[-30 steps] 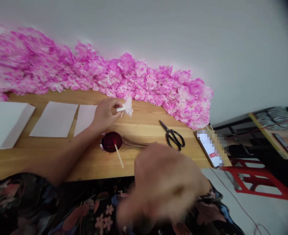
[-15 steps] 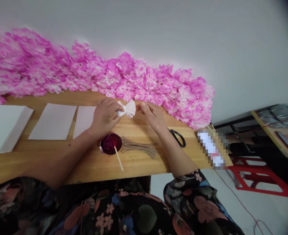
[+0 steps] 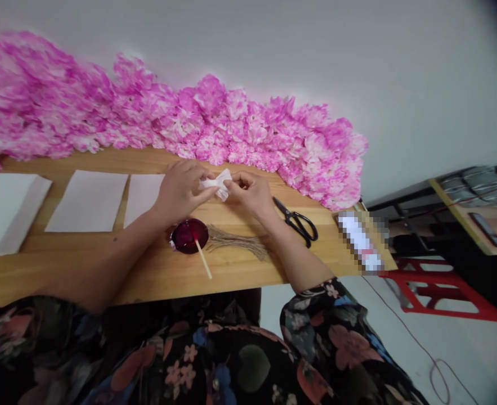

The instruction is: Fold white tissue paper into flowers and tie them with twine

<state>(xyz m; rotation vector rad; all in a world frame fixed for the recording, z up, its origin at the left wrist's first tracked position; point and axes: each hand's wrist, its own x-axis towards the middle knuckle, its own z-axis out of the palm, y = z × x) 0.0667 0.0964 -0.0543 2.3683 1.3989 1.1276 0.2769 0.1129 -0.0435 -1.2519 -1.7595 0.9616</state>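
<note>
Nearest us, our floral sleeves [image 3: 322, 315] are reaching over the front edge of the wooden table [image 3: 240, 273]. Taking the bunched white paper [image 3: 222, 180] as the clock's centre, a pale stick [image 3: 204, 260] is poking out toward half past six from a bowl [image 3: 180, 244] of dark red liquid, which is sitting at seven. A bundle of thin brown strands [image 3: 240, 241] is lying between five and six, with black-handled scissors [image 3: 288, 214] resting near four and a phone [image 3: 360, 242], its screen blurred, lying beyond them.

Above the table we are holding the paper between both hands: the left hand [image 3: 180, 185] is pinching its nine-o'clock end, and the right hand [image 3: 252, 194] is pinching its three-o'clock side, fingers narrow on both. We are judging the step in hand to be gathering or shaping the paper; we are not able to tell which. The next move is probably calling for light, steady pinches, since the paper is looking thin.

Farther off, white sheets [image 3: 86, 202] are lying toward nine, and pink-and-white artificial flowers [image 3: 214, 124] are banking up from past nine through twelve to three, against the grey wall [image 3: 248, 45].
</note>
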